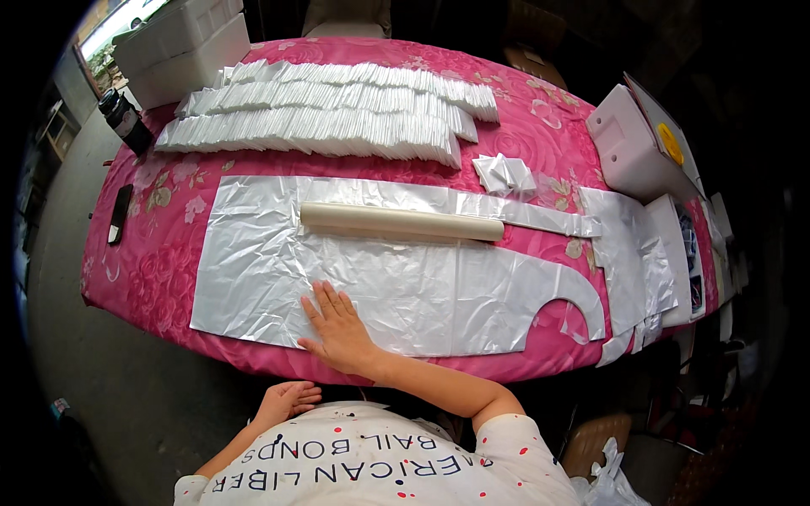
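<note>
My right hand (339, 331) lies flat, fingers spread, on the near edge of a silvery-white plastic apron (396, 295) laid out on the table. The apron has a curved cutout and a long strap on its right side. Across it rests a cream-coloured tube (401, 222), apart from my hand. Close to my body, below the table's edge, my left hand (288, 401) is loosely closed with fingers together, and nothing shows in it.
Rows of folded white plastic packets (312, 133) fill the back of the pink flowered tablecloth (160, 287). A small pile of packets (504, 174) sits right of them. White foam boxes (181, 55), a dark bottle (126, 122), a phone (120, 215) and more plastic sheets (620, 253) stand or lie around.
</note>
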Motion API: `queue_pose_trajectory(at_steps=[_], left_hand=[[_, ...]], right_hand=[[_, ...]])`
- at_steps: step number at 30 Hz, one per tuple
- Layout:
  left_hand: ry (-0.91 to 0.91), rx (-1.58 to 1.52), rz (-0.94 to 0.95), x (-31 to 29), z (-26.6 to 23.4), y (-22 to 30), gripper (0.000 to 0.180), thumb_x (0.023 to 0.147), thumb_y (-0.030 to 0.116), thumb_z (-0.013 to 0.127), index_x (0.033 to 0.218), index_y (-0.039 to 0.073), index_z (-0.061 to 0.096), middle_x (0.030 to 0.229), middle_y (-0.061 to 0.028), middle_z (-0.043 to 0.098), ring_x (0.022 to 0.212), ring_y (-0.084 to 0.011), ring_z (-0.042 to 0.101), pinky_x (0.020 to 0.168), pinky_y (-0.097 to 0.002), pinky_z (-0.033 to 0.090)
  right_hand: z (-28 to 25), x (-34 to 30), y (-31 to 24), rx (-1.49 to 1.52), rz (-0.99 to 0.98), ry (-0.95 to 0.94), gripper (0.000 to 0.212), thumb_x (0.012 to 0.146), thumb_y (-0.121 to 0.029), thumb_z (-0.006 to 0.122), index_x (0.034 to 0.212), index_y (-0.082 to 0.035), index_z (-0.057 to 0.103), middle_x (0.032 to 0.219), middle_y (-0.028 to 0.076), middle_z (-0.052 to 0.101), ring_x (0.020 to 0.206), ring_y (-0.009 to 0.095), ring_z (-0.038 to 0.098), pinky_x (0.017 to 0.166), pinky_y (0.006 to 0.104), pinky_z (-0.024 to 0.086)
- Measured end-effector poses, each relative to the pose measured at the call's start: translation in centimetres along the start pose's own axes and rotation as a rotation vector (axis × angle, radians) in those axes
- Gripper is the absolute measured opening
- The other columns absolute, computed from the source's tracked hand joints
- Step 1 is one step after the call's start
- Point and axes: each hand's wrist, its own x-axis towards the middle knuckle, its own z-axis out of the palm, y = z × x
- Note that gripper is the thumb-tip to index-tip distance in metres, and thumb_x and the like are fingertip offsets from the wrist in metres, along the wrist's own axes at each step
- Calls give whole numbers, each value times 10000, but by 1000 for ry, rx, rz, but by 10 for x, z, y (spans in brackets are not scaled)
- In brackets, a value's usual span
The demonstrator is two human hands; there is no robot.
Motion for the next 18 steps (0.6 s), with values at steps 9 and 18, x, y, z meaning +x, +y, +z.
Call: queue_pose_trajectory(at_steps=[9, 18], left_hand=[[124, 753, 595, -15, 14, 44, 114, 788, 54, 621, 870, -20, 653, 785, -100, 666, 664, -178, 648, 633, -266, 504], [85, 998, 1019, 9, 60, 91, 341, 704, 64, 675, 1036, 28, 605, 967, -146, 639, 874, -288, 623, 761, -345, 495]], right_hand=[[-23, -25, -7, 170, -340, -233, 245, 831, -202, 585, 1026, -54, 592, 1108, 118, 523, 1123, 280, 428, 1061, 443, 239], [-180, 0, 191, 439, 321, 596, 190, 805, -129, 649, 950, -6, 644, 841, 76, 646, 807, 175, 590, 746, 288, 453]])
